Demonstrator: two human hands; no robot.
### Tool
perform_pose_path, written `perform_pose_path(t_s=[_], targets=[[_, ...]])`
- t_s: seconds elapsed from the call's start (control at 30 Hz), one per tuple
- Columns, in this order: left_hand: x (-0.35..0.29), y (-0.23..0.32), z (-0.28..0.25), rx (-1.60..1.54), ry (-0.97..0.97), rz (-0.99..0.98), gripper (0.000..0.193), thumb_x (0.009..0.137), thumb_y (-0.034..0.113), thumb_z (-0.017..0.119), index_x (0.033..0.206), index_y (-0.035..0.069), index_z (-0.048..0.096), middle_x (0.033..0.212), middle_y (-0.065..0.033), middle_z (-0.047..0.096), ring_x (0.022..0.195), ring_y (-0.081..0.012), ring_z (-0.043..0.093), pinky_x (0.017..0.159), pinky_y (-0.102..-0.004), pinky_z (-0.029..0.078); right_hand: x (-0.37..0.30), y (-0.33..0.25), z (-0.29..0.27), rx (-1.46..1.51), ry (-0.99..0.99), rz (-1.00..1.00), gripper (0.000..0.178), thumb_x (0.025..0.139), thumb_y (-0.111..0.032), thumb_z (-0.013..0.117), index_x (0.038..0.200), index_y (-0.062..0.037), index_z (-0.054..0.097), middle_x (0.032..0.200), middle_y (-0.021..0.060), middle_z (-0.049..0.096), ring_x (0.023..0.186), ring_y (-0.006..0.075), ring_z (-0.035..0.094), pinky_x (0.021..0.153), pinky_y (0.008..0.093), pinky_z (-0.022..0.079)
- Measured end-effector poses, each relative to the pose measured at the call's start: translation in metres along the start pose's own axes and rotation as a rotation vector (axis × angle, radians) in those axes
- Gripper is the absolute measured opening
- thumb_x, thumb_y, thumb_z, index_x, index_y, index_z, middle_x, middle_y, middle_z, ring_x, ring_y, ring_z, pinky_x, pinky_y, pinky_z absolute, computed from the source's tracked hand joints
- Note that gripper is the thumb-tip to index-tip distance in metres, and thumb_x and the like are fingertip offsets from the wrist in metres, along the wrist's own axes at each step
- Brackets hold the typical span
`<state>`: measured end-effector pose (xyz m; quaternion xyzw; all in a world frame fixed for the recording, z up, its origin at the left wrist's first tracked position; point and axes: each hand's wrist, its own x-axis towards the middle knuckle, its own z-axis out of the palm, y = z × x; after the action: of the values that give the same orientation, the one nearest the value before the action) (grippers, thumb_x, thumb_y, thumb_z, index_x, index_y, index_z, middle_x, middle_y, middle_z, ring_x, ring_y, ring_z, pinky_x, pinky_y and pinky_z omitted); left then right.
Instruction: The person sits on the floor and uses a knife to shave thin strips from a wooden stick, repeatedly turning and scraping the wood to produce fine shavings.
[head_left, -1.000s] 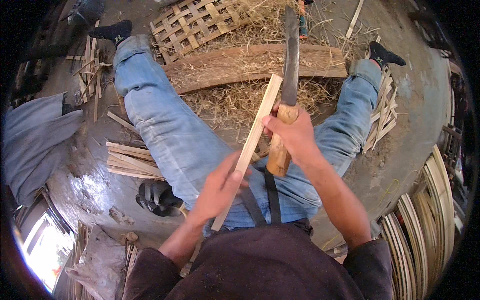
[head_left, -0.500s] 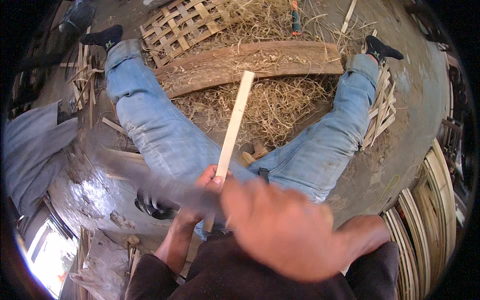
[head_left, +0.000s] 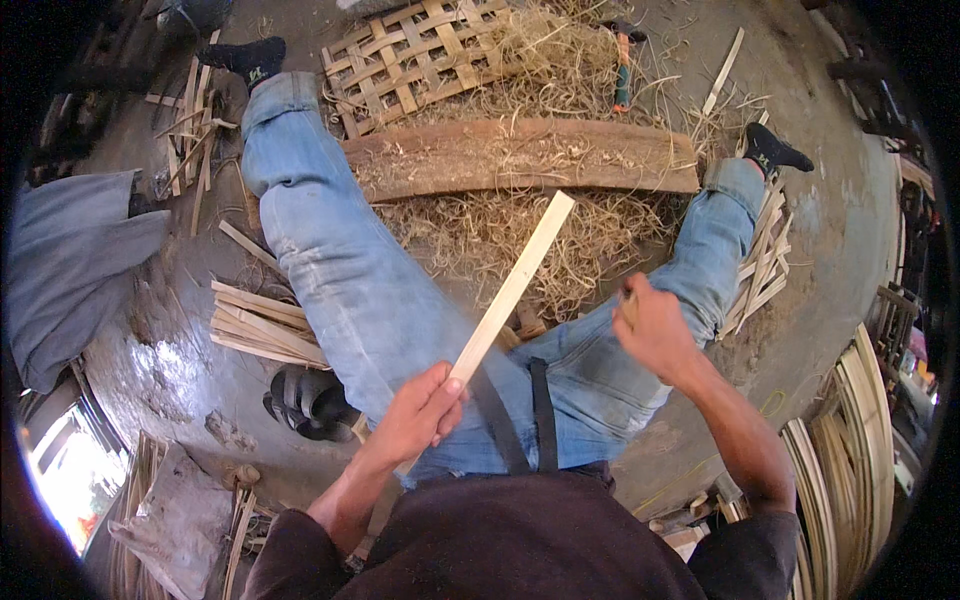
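A pale flat bamboo strip [head_left: 515,290] slants up and away from my left hand [head_left: 420,410], which is closed around its lower part. The strip's far end reaches the edge of a curved wooden board [head_left: 530,155]. To the right, above my right thigh, my right hand [head_left: 660,335] is closed and apart from the strip. A small brown piece of a knife handle [head_left: 628,308] shows at its fingers; I cannot make out the blade clearly. Dark straps [head_left: 542,410] lie over my jeans between the hands.
Curly shavings [head_left: 570,240] pile around the board, beside a woven lattice panel [head_left: 415,60]. A green-and-orange-handled tool [head_left: 622,85] lies beyond. Strips [head_left: 262,325] are bundled left of my leg; more strips [head_left: 762,255] lie at right. Long curved slats [head_left: 865,430] stand lower right.
My right hand has swung from in front of my body out to the right and away. The dark blade no longer crosses over my left hand. The strip tilts further right.
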<state>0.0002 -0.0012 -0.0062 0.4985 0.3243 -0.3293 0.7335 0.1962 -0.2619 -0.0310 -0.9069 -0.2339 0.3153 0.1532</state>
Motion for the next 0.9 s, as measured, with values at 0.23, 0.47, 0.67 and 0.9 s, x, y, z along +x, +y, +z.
perform_pose_path(t_s=[0.23, 0.47, 0.67, 0.9], targets=[[-0.003, 0.022, 0.009, 0.099, 0.1, 0.041, 0.035, 0.103, 0.029, 0.043, 0.119, 0.003, 0.06, 0.066, 0.0003, 0.048, 0.05, -0.0058, 0.045, 0.046, -0.0223, 0.038, 0.014, 0.011, -0.018, -0.039, 0.102, -0.082, 0.028, 0.081, -0.02, 0.062, 0.1, -0.0012, 0.052, 0.078, 0.0212, 0.062, 0.071, 0.0414, 0.064, 0.063, 0.0475, 0.052], [0.007, -0.006, 0.008, 0.263, 0.113, 0.198, 0.047, 0.104, 0.038, 0.036, 0.121, 0.001, 0.06, 0.067, 0.0006, 0.048, 0.056, -0.0067, 0.045, 0.051, -0.0259, 0.039, 0.007, -0.014, -0.003, -0.255, 0.055, -0.133, 0.029, 0.085, -0.025, 0.062, 0.096, -0.0016, 0.05, 0.078, 0.0152, 0.059, 0.077, 0.0395, 0.065, 0.065, 0.0475, 0.054], [0.009, -0.009, -0.002, 0.316, 0.071, 0.132, 0.049, 0.105, 0.037, 0.033, 0.111, -0.001, 0.062, 0.061, 0.0025, 0.044, 0.052, -0.0066, 0.043, 0.049, -0.0249, 0.037, -0.022, -0.054, 0.003, -0.085, -0.191, -0.31, 0.035, 0.083, -0.026, 0.066, 0.1, 0.0009, 0.051, 0.078, 0.0187, 0.063, 0.07, 0.0385, 0.064, 0.06, 0.0456, 0.051], [0.0, -0.001, 0.005, 0.208, 0.025, 0.109, 0.049, 0.105, 0.036, 0.034, 0.11, -0.004, 0.062, 0.062, 0.0021, 0.045, 0.051, -0.0066, 0.043, 0.046, -0.0238, 0.037, 0.013, -0.006, 0.0, -0.081, -0.028, -0.12, 0.025, 0.08, -0.016, 0.062, 0.097, -0.0013, 0.05, 0.081, 0.0185, 0.063, 0.072, 0.042, 0.063, 0.06, 0.0478, 0.051]])
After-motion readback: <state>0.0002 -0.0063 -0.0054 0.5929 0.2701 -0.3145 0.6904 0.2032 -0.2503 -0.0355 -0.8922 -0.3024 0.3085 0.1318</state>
